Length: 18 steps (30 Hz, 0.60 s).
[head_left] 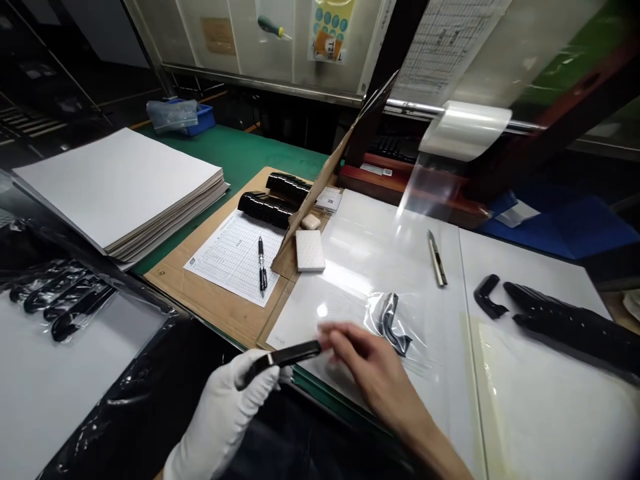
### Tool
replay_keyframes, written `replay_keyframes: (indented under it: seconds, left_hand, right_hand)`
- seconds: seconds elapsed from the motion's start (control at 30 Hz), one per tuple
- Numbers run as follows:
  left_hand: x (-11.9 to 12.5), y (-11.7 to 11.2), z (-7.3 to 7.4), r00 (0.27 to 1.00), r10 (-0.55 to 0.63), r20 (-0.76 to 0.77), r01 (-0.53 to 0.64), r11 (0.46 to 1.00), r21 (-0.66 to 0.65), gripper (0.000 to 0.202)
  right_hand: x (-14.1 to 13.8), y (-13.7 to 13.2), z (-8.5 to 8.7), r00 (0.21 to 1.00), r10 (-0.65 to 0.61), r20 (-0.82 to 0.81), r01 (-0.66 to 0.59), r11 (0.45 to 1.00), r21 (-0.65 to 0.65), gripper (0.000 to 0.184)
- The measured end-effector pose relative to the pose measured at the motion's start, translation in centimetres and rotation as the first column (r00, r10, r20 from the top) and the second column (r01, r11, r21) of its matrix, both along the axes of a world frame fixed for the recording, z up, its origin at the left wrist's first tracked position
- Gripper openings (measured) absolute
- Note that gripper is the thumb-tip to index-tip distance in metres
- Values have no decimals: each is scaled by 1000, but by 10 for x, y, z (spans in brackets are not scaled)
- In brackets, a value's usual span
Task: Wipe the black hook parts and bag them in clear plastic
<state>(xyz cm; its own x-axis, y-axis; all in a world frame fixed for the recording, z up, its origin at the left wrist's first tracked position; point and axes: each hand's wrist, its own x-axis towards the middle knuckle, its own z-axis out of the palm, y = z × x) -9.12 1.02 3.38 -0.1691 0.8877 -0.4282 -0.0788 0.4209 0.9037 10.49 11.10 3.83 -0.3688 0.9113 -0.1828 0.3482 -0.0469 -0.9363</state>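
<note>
My left hand (227, 400), in a white glove, grips a glossy black curved plastic part (295, 353) over the table's front edge. At the part's right end is my bare right hand (373, 370), thumb and fingers brought together on the tip; its fingertips are blurred. Just beyond that hand, a similar black part (389, 323) lies under or in clear plastic film on the white work surface (360, 260).
Loose black parts (575, 327) lie at right, near a cutter knife (437, 260). A film roll (465, 130) hangs behind. A cardboard divider (330, 173) stands mid-table beside a white block (310, 250). Leftward are a form (230, 253), pen (261, 263), sheet stack (125, 187) and bagged parts (75, 300).
</note>
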Motion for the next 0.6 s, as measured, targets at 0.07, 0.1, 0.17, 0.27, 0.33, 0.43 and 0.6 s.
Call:
replay_keyframes:
  seconds: [0.07,0.1,0.17,0.27,0.33,0.43,0.6]
  left_hand:
    - [-11,-4,0,989,105,-109,-104,995,11,43]
    - [-14,-4,1,977,129,-167,-128,992,18,47]
    - [-12,0,2,949,149,-278,-148,989,24,54]
    - [7,11,1,927,192,-321,-168,981,100,46]
    - [27,17,-5,931,216,-294,-157,965,211,34]
    - [62,23,-15,936,90,-339,56,916,397,23]
    - [109,40,-15,926,-220,-305,329,868,373,17]
  right_hand:
    - [-36,43,-3,997,-57,48,49,987,154,56]
    - [-55,63,-4,989,-135,55,120,969,217,65]
    - [-88,93,-5,972,-224,70,193,933,305,79]
    - [-92,100,-6,972,-216,92,171,921,350,56]
    - [-60,75,-7,980,-181,89,139,926,352,46]
    - [18,12,0,975,-210,74,174,926,334,46]
    - [90,-69,12,906,-385,175,197,750,631,43]
